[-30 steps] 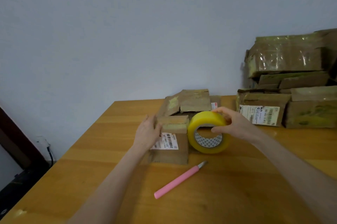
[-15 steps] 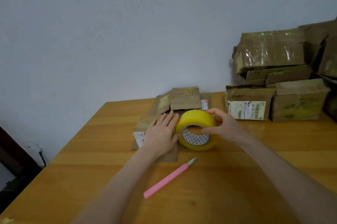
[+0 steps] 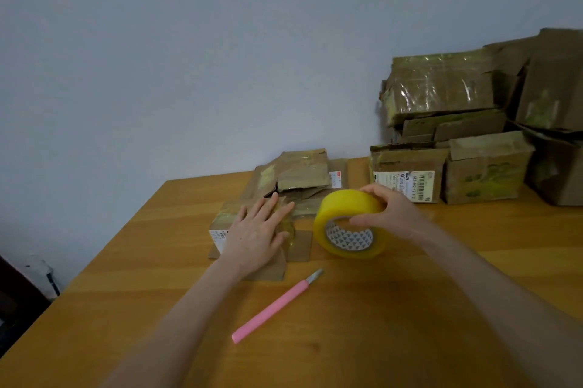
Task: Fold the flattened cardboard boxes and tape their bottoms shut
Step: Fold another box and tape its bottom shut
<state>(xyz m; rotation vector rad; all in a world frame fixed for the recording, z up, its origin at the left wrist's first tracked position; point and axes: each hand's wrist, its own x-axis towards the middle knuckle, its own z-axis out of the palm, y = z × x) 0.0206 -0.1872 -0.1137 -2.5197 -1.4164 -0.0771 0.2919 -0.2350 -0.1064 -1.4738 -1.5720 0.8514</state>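
Left fingers (image 3: 266,209) flat on box (image 3: 300,247), tape (image 3: 347,205) beside

Left hand (image 3: 257,234) hides most of box label (image 3: 217,237); rt boxes (image 3: 555,84) cut by edge.

We log a small brown box (image 3: 299,249) mid-table (image 3: 378,324), towards the far edge. It lies low with a flap spread to the right and a white label on its left side. The left hand (image 3: 255,236) rests flat on top of it.

Just right of the box is the roll (image 3: 347,211), wide and yellow with a patterned core. It is tilted on its rim and gripped from above by the right hand (image 3: 391,214).

Behind the box, flattened boxes (image 3: 303,170) overlap at the far edge. Built boxes (image 3: 485,166) are stacked in the far right corner.
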